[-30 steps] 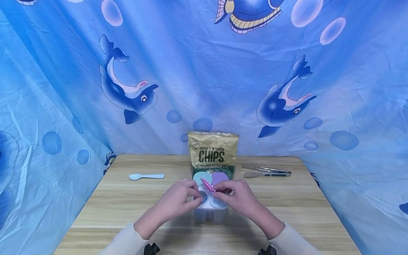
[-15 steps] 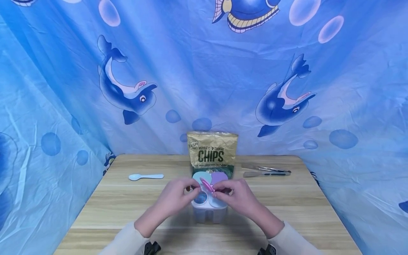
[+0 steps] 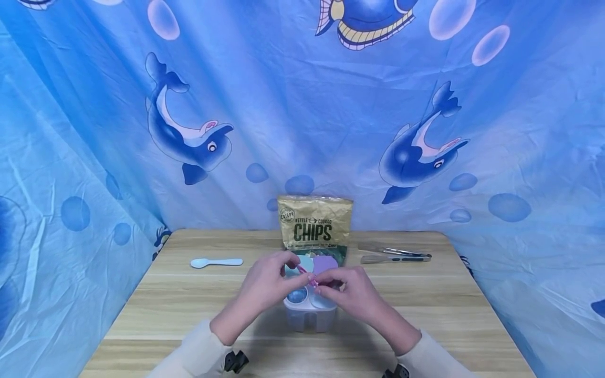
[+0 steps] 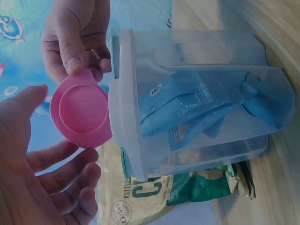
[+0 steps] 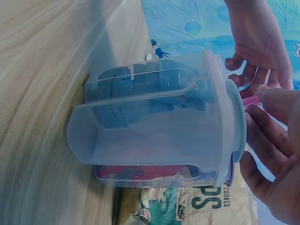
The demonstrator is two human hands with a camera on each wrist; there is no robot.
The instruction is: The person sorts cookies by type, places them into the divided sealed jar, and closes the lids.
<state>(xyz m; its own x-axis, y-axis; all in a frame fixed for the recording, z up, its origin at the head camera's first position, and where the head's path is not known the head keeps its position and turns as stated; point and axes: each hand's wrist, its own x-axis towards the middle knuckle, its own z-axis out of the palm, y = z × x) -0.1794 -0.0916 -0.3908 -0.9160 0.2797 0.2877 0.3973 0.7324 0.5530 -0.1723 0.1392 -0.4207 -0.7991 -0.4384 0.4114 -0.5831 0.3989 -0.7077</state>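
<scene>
A clear storage box with several compartments (image 3: 295, 318) stands mid-table, with pale green, purple and light blue lids on top. Its round pink lid (image 4: 84, 110) stands raised at the front-left opening. My right hand (image 3: 353, 290) pinches the edge of this lid between thumb and forefinger. Around the lid's other side reaches my left hand (image 3: 270, 277), fingers loosely spread and fingertips close to the rim. Blue packets (image 4: 176, 103) fill the compartment under the pink lid. Through the wall in the right wrist view, something red (image 5: 140, 172) shows in a back compartment.
A gold and green chips bag (image 3: 315, 223) stands right behind the box. On the left lies a light blue spoon (image 3: 216, 262); tongs (image 3: 396, 258) lie at the right. A blue patterned curtain (image 3: 302, 105) hangs behind the wooden table (image 3: 198, 320).
My left hand has moved from over the front-left opening up and right to the pink lid, leaving the blue contents in sight. My right hand stays at the lid.
</scene>
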